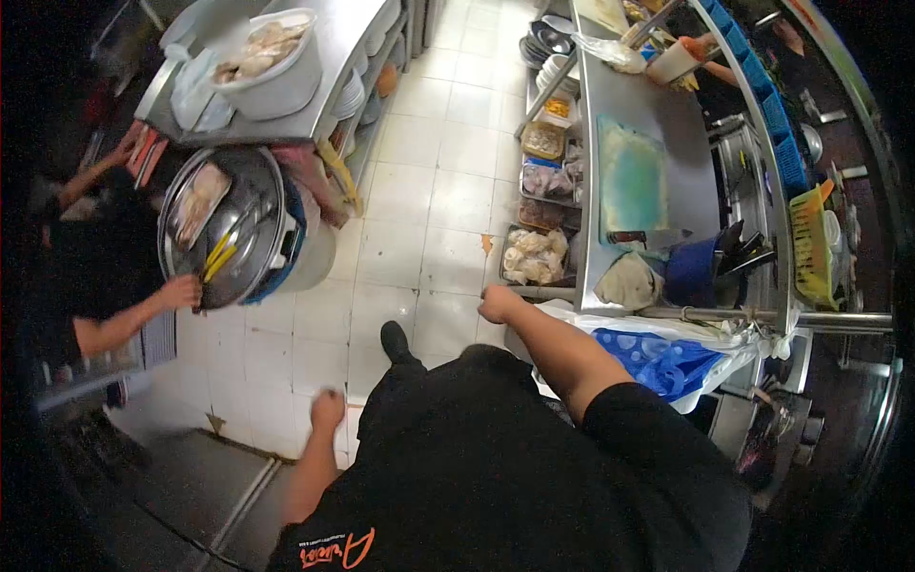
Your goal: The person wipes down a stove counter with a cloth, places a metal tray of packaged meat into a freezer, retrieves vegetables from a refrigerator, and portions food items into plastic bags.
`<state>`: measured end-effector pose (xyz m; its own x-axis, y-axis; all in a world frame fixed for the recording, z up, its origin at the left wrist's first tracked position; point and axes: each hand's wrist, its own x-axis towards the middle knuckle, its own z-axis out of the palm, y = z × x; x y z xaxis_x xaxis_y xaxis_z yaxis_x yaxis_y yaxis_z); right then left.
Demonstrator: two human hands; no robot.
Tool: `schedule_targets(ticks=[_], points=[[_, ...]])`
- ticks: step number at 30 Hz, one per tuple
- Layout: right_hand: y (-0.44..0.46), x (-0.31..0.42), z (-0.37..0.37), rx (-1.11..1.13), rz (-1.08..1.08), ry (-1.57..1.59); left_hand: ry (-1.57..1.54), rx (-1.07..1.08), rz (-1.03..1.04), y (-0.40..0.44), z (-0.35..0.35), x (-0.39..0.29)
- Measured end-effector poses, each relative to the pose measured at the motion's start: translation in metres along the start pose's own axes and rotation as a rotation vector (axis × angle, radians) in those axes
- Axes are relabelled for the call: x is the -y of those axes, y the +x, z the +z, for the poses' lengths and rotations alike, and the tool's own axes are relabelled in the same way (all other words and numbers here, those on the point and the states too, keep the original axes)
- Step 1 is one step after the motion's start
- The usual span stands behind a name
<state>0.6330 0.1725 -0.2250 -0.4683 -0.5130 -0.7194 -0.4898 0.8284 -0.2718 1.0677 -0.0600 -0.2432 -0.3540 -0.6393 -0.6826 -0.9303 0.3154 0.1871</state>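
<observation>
My left hand (pixel 327 410) hangs low beside my body above the white floor tiles, its fingers curled in and nothing visible in them. In front of my right side, my right hand (pixel 498 304) is closed in a fist with nothing visible in it. It is nearest to the steel shelf end and a tray of pale food pieces (pixel 535 255). Right of my forearm lies a blue patterned plastic bag (pixel 658 362) over white plastic.
A person in dark clothes (pixel 105 248) at the left reaches to a large round lid (pixel 229 229) with tongs on it. A steel table (pixel 334 48) bears a white tub (pixel 276 86). A steel counter (pixel 681 124) with a green cutting board (pixel 631 181) stands right. Tiled aisle (pixel 429 191) runs between.
</observation>
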Motion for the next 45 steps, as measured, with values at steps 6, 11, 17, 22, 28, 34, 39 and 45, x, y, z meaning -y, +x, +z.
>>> schedule_targets(ticks=[6,11,17,22,28,34,39,45], points=[[0.006,-0.019,-0.012,-0.041,0.165,0.177,-0.083,-0.455,0.735,0.123,-0.218,-0.225],[0.061,-0.053,0.008,0.044,0.395,0.575,0.062,-0.632,1.12,0.18,-0.298,-0.354],[0.177,-0.092,-0.006,0.086,0.608,1.097,0.421,-0.698,0.986,0.259,-0.341,-0.429],[0.316,-0.153,0.017,0.11,0.939,1.439,0.63,-0.729,0.944,0.29,-0.331,-0.43],[0.473,-0.291,0.05,-0.421,0.821,1.672,0.816,-0.736,0.906,0.301,-0.327,-0.427],[0.523,-0.326,-0.029,-0.726,1.166,1.736,0.954,-0.702,0.905,0.3,-0.332,-0.418],[0.513,-0.347,-0.022,-1.173,1.21,1.702,0.984,-0.664,0.882,0.299,-0.341,-0.409],[0.397,-0.224,-0.085,-1.318,0.879,1.77,0.75,-0.676,0.911,0.298,-0.334,-0.423]])
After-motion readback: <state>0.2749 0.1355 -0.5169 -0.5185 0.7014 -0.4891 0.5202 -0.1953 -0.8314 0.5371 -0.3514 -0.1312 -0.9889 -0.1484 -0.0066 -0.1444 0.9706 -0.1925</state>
